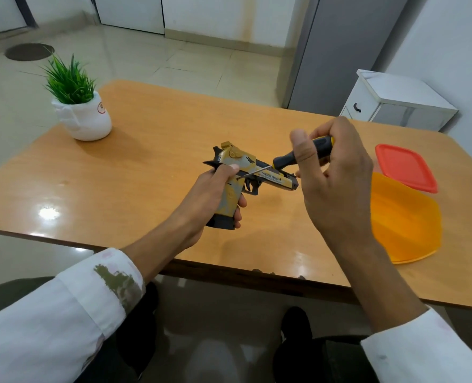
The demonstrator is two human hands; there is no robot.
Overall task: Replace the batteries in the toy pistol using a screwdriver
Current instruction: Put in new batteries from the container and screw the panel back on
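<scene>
Middle of the frame: left grip (212,194) is wrapped round the handle of the toy pistol (273,179), holding it over the wooden surface (146,161) with the barrel pointing right. Right grip (337,183) is curled round the black-and-yellow screwdriver (287,158), tip against the pistol's side right by the left thumb. At the right edge there's an orange tub (406,217) with a red lid (406,167) just behind it.

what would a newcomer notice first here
A yellow and grey toy pistol over the middle of the wooden table, its grip held in the left hand while the right hand holds a black and yellow screwdriver with its tip against the side. The orange plastic container and red lid sit at right, and the green plant in a white pot far left.
</scene>
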